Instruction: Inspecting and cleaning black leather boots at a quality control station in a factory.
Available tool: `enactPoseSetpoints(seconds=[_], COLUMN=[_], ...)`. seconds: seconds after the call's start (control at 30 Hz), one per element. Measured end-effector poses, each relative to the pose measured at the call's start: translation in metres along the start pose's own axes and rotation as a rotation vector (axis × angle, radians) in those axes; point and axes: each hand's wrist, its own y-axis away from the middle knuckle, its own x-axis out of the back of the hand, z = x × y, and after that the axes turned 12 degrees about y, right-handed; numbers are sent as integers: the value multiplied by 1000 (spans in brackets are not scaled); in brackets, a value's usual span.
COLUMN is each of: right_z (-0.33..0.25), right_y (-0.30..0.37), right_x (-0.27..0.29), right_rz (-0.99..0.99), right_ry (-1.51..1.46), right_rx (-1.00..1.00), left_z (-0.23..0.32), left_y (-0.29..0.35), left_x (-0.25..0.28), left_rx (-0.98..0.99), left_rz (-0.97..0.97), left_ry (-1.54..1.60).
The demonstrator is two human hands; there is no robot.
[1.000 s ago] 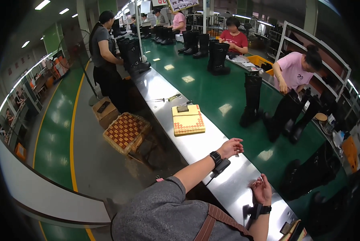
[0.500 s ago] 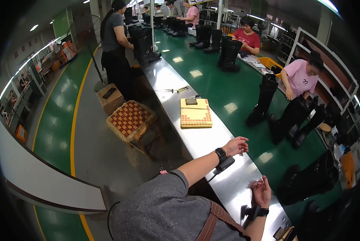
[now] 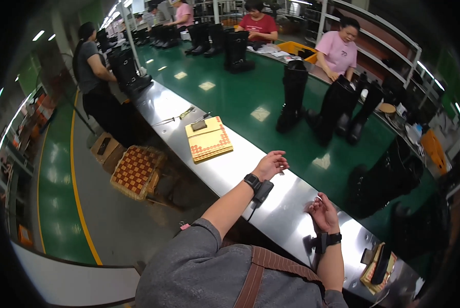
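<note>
My left hand (image 3: 272, 165) is held over the shiny metal bench (image 3: 284, 197), fingers apart and nothing in it. Nearer to me on the right, my right hand (image 3: 324, 212) hovers above the same bench, its fingers loosely bent and apart, with no object visible in it. Beyond my left hand lies a stack of yellow cards with red dots (image 3: 212, 143). A small dark block (image 3: 199, 124) rests on the stack, and a thin tool with a greenish handle (image 3: 186, 113) lies past it. Right of my right forearm is another yellow stack (image 3: 369, 280) bearing a black strip (image 3: 382, 266).
A green conveyor surface (image 3: 240, 102) runs alongside the bench, carrying several black boots (image 3: 291, 100). One large boot (image 3: 386, 179) lies tilted at the right. Co-workers (image 3: 338, 51) stand across the conveyor. A checkered stool (image 3: 137, 172) stands left of the bench.
My view has turned to the right, so the bench and boots appear farther left. The second yellow stack now shows more fully. Both hands stay over the bench with nothing visible in them.
</note>
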Motion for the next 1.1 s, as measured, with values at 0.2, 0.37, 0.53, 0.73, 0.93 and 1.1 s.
enactPoseSetpoints(seconds=[0.2,0.37,0.53,0.73,0.93,1.1], right_z=[-7,-8,-9,-10,-14,-1], right_y=[9,11,6,5,18,6], right_x=[-4,1,-3,-4,6,4], right_rz=[72,29,-30,-8,5,-91], right_ry=[8,18,-10,-19,-77,-56], right_rx=[38,41,21,-12,-18,-54], left_z=[-4,-9,57,73,-52,-50], left_y=[-3,-11,-81,-144,-175,-219], left_x=[-12,-29,-45,-120,-206,-190], left_rx=[46,101,-707,-672,-742,-778], left_rz=[-24,78,-5,216,409,741], left_ry=[-43,-301,-1483,-1805,-1742,-1759])
